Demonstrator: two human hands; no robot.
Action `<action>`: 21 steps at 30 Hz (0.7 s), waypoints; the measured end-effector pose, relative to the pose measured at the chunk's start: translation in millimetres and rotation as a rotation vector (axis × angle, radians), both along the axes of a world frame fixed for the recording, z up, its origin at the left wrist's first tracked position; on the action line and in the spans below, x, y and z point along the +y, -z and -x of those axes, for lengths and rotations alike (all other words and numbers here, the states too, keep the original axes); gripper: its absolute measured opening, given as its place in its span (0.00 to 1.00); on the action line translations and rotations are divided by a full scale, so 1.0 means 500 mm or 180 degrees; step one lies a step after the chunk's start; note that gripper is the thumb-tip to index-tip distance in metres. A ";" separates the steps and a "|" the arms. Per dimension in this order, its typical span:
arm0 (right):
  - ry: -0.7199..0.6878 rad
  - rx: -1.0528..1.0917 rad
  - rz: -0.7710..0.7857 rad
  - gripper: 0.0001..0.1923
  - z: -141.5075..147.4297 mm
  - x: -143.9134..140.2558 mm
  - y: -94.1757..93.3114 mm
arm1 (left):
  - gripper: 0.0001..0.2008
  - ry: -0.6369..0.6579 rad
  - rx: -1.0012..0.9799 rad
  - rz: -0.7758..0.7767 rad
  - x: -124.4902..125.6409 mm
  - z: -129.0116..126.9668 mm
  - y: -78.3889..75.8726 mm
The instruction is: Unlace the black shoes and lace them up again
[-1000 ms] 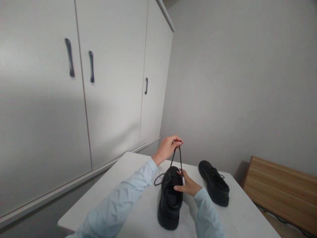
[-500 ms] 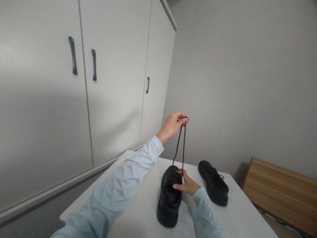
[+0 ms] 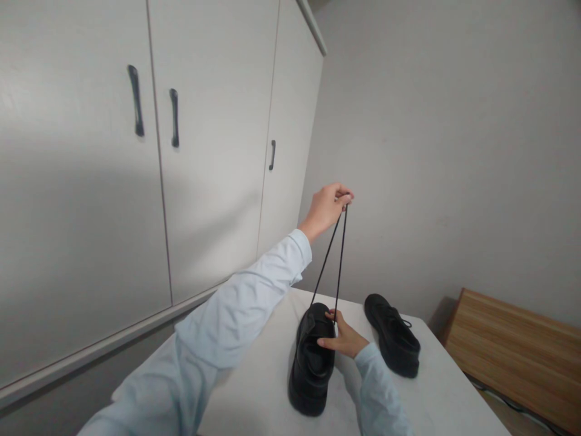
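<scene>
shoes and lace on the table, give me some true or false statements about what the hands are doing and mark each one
1. The left hand pinches the black shoelace and holds it up above the near shoe. True.
2. The right hand is lifted clear of both shoes. False: it rests against the near shoe, by the spot where the lace comes out.
3. Two strands of lace run taut from the near shoe up to the left hand. True.
4. The far shoe hangs in the air from the lace. False: it sits on the white table, untouched, to the right of the near shoe.
5. The cabinet doors stand open. False: they are shut.
</scene>
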State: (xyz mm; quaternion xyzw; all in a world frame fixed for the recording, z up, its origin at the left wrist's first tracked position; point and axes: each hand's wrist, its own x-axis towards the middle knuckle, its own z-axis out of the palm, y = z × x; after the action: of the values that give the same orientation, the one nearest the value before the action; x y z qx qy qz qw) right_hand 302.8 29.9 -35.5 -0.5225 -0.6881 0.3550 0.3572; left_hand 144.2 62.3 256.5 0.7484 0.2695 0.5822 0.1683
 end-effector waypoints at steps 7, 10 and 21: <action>-0.0082 0.0062 -0.0020 0.44 -0.007 0.000 0.001 | 0.05 -0.0758 0.0135 0.0266 0.111 0.063 0.081; -0.0148 0.0126 -0.0061 0.47 -0.012 0.002 0.005 | 0.03 -0.0838 0.0140 0.0549 0.150 0.095 0.133; 0.0689 0.0149 -0.1218 0.14 0.033 0.003 -0.031 | 0.05 0.0023 0.0313 0.1240 0.123 0.129 0.346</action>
State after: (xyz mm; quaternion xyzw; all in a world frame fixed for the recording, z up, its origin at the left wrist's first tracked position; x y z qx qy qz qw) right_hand 286.2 31.6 -20.1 -0.5076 -0.6743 0.1895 0.5017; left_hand 79.7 123.6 83.3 0.7302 0.3822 0.4812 0.2986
